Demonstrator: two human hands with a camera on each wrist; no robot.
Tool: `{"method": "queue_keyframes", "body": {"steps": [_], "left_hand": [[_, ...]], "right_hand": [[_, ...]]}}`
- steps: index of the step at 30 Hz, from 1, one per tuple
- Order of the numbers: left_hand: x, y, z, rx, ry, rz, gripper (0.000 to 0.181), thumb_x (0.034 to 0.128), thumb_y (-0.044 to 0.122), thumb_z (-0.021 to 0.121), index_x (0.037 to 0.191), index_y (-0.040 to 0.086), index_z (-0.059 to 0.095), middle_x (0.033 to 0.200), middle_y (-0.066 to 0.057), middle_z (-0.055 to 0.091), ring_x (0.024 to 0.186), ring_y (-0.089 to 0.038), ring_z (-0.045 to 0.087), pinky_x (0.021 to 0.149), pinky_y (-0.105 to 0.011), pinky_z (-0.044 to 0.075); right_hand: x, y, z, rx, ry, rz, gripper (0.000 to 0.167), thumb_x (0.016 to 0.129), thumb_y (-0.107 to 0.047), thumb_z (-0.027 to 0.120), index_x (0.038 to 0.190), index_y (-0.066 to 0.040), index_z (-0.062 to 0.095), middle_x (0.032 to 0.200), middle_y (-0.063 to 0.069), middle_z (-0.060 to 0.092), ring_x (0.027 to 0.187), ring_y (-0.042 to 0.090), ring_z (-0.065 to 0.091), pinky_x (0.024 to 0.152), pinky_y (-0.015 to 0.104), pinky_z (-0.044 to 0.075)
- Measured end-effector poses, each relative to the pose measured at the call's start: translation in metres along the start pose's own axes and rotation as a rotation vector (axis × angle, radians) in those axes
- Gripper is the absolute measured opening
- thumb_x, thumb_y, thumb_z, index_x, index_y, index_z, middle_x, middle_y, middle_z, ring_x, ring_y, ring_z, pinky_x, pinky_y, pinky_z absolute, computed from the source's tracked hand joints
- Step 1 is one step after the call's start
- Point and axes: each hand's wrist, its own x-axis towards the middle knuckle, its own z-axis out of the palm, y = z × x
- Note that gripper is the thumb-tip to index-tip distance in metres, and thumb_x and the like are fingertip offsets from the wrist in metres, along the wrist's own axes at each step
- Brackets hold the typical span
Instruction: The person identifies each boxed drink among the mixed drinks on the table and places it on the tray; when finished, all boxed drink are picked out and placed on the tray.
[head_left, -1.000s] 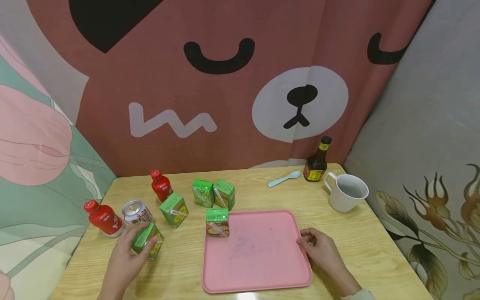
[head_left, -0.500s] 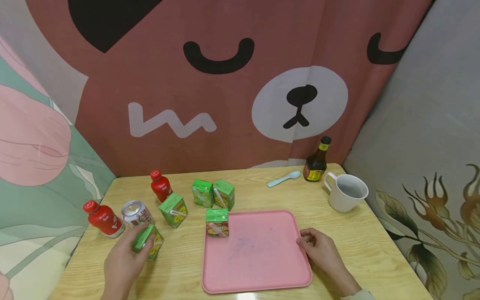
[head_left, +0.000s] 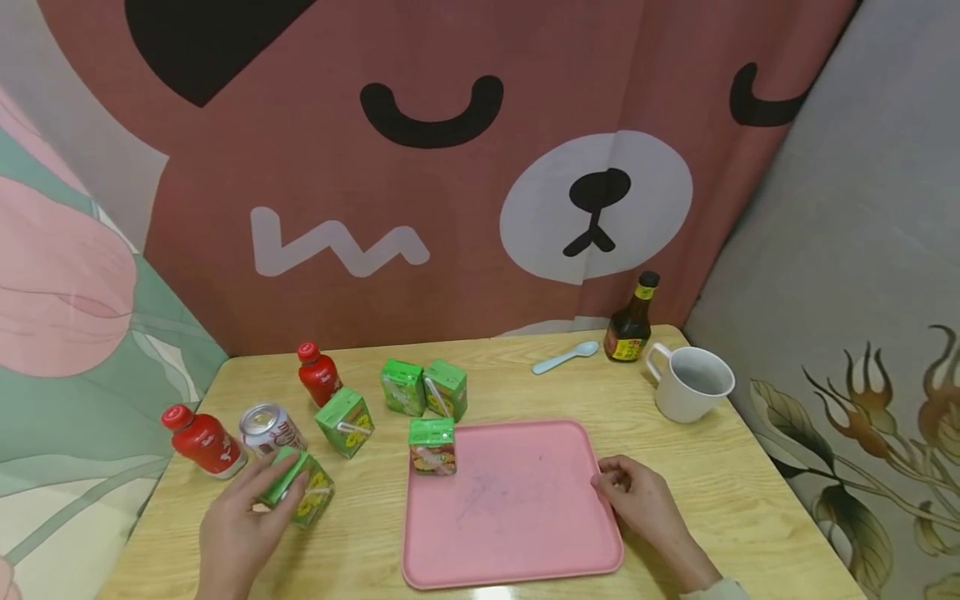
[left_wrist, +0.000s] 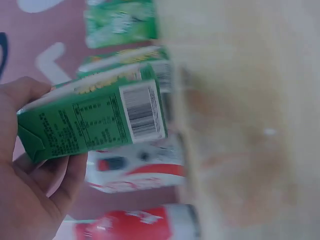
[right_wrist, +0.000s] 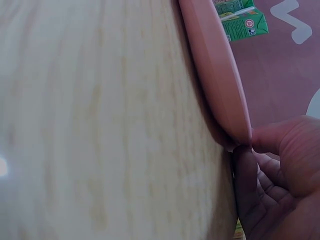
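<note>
My left hand point(head_left: 243, 529) grips a green juice box point(head_left: 315, 496) between thumb and fingers at the table's left. In the left wrist view this carton point(left_wrist: 90, 117) is tilted, its barcode end facing the tabletop. My right hand point(head_left: 641, 504) pinches the right rim of a pink tray point(head_left: 517, 533). The right wrist view shows the thumb and a finger on the edge of the tray point(right_wrist: 215, 65). Another juice box point(head_left: 432, 454) stands in the tray's far left corner.
Near the left hand stand a can point(head_left: 270, 427), a red bottle point(head_left: 206, 443), another red bottle point(head_left: 319, 377) and a juice box point(head_left: 345, 423). Two cartons point(head_left: 405, 387) stand behind the tray. Farther right are a spoon point(head_left: 566, 358), a sauce bottle point(head_left: 632, 321) and a mug point(head_left: 690, 387).
The juice box in my left hand has shifted slightly right and tilted. My right hand keeps its pinch on the tray, which stays in place. The head view has moved slightly.
</note>
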Motion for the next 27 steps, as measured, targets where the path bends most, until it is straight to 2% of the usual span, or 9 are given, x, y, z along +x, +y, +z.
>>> {"method": "queue_keyframes", "body": {"steps": [2,4,7,10,15,21,27], "left_hand": [[0.002,0.011,-0.006,-0.046,0.015,0.021,0.032,0.0795,0.017,0.089,0.111,0.018,0.081,0.123,-0.012,0.07,0.109,-0.035,0.067,0.086,-0.013,0.046],[0.006,0.022,-0.014,-0.09,0.014,0.06,0.035,0.0781,0.015,0.09,0.111,0.021,0.081,0.124,-0.007,0.07,0.113,-0.028,0.066,0.087,-0.002,0.033],[0.013,0.038,-0.023,-0.166,-0.015,0.143,0.042,0.0753,0.009,0.091,0.113,0.024,0.08,0.124,0.0,0.07,0.117,-0.013,0.062,0.091,-0.005,0.037],[0.02,0.052,-0.029,-0.247,-0.066,0.257,0.047,0.0728,0.004,0.092,0.114,0.023,0.08,0.123,0.001,0.069,0.116,-0.007,0.06,0.091,-0.009,0.043],[0.035,0.075,-0.028,-0.364,-0.187,0.417,0.047,0.0724,0.002,0.091,0.113,0.021,0.08,0.123,0.001,0.069,0.115,-0.014,0.063,0.09,-0.014,0.047],[0.052,0.106,-0.022,-0.506,-0.265,0.614,0.044,0.0724,0.002,0.09,0.112,0.017,0.08,0.121,-0.004,0.071,0.111,-0.023,0.066,0.091,-0.019,0.05],[0.067,0.132,-0.008,-0.619,-0.336,0.782,0.034,0.0803,0.008,0.086,0.113,0.014,0.079,0.119,-0.007,0.071,0.104,-0.023,0.069,0.069,-0.018,0.052]], "right_hand": [[0.0,-0.001,0.0,-0.003,0.003,-0.004,0.022,0.091,-0.018,0.078,0.11,-0.007,0.073,0.083,-0.002,0.064,0.072,0.013,0.057,0.059,0.025,0.048],[-0.001,-0.001,-0.001,-0.005,0.006,-0.007,0.022,0.091,-0.018,0.078,0.11,-0.007,0.073,0.083,-0.002,0.064,0.072,0.012,0.057,0.06,0.025,0.048],[-0.001,0.0,0.0,-0.006,0.008,-0.011,0.023,0.091,-0.019,0.079,0.109,-0.007,0.073,0.083,-0.003,0.064,0.071,0.012,0.057,0.06,0.025,0.048],[-0.002,0.0,0.001,-0.004,0.006,-0.01,0.023,0.091,-0.019,0.079,0.11,-0.008,0.073,0.083,-0.003,0.064,0.072,0.012,0.058,0.061,0.025,0.048],[-0.002,0.0,0.001,0.002,0.004,-0.01,0.023,0.091,-0.019,0.079,0.11,-0.007,0.073,0.083,-0.003,0.065,0.072,0.012,0.058,0.061,0.025,0.048],[-0.002,0.0,0.001,0.004,0.006,-0.02,0.023,0.091,-0.019,0.079,0.109,-0.007,0.073,0.083,-0.003,0.065,0.071,0.012,0.058,0.061,0.025,0.049],[-0.002,-0.001,0.001,0.008,0.006,-0.017,0.023,0.09,-0.018,0.079,0.11,-0.006,0.073,0.083,-0.003,0.065,0.071,0.012,0.058,0.061,0.025,0.048]]}}
